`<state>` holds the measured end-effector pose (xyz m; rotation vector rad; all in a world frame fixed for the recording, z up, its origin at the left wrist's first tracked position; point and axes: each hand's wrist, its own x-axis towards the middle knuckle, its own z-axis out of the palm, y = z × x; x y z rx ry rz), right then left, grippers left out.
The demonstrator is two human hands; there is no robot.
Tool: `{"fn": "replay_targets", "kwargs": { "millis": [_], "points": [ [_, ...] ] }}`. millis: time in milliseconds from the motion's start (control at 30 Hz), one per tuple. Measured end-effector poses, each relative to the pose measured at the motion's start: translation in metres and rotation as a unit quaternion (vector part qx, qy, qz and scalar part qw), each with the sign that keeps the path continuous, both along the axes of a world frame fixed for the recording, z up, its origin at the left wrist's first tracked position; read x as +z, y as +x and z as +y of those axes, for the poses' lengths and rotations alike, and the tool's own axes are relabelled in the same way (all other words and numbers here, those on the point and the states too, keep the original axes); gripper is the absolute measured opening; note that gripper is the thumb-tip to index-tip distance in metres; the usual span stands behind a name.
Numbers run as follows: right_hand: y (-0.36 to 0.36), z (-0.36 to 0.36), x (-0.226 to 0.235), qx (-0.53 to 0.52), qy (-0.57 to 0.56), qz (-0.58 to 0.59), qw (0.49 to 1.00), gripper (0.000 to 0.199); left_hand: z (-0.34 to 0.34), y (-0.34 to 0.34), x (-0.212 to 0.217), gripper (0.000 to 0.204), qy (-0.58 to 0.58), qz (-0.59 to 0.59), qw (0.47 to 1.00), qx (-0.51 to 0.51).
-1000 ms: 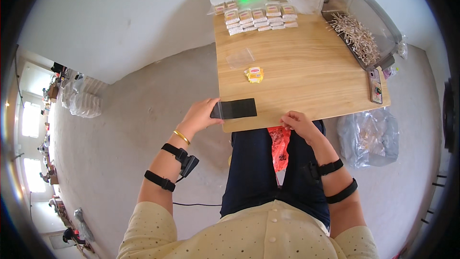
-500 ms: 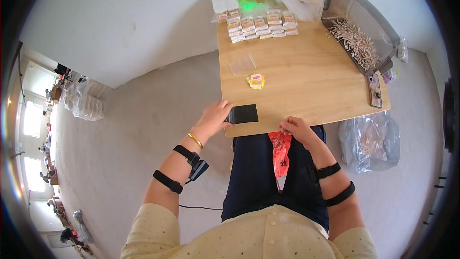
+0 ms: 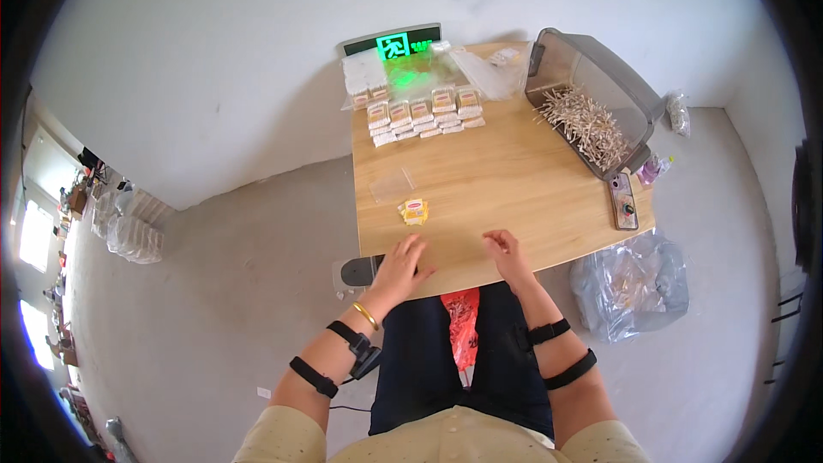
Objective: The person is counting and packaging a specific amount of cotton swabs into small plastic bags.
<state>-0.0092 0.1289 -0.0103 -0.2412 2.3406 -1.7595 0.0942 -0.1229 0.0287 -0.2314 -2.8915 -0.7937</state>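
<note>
My left hand (image 3: 399,270) is over the table's near left corner, palm down, thumb and fingers apart. Partly under it lies a flat black piece (image 3: 358,272) whose rounded end juts past the table's left edge; clear film shows around that end. Just beyond my left hand, a small pile of yellow and white cards (image 3: 414,213) lies on the wooden table (image 3: 480,197). A clear plastic bag (image 3: 393,185) lies flat behind the cards. My right hand (image 3: 507,255) hovers near the front edge, fingers curled toward the thumb; whatever it may pinch is too small to make out.
Packs of cotton swabs (image 3: 422,114) stand in rows at the back left. A grey translucent bin (image 3: 591,77) with loose swabs lies at the far right, near a phone (image 3: 624,203). A red bag (image 3: 463,330) hangs at my lap; a clear plastic sack (image 3: 630,287) stands right of the table.
My left hand has shifted over the black piece, which now sticks out past the table's left edge. My right hand has moved forward over the tabletop. The view has tilted up and right.
</note>
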Motion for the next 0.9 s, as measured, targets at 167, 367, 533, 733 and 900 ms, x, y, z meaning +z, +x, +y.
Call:
{"fn": "replay_targets", "kwargs": {
  "millis": [167,367,533,733,900],
  "points": [
    [-0.045,0.035,0.002,-0.128,0.257,0.253,0.924,0.035,0.033,-0.01,-0.019,0.057,-0.049,0.018,0.998,-0.02],
    [-0.051,0.071,-0.014,-0.133,0.425,0.281,0.85,0.048,0.046,-0.006,-0.023,0.062,-0.07,0.034,0.997,0.01],
    [-0.048,0.064,-0.002,-0.12,0.443,0.217,0.861,0.052,0.051,-0.016,-0.019,0.051,-0.021,-0.038,0.997,0.056],
    [-0.049,0.065,-0.007,-0.14,0.415,0.265,0.859,0.051,0.084,-0.077,-0.022,0.048,-0.044,0.072,0.996,-0.021],
    [-0.05,0.066,-0.006,-0.139,0.408,0.262,0.863,0.051,0.1,-0.097,-0.038,0.052,-0.046,0.066,0.997,-0.001]
  ]
}}
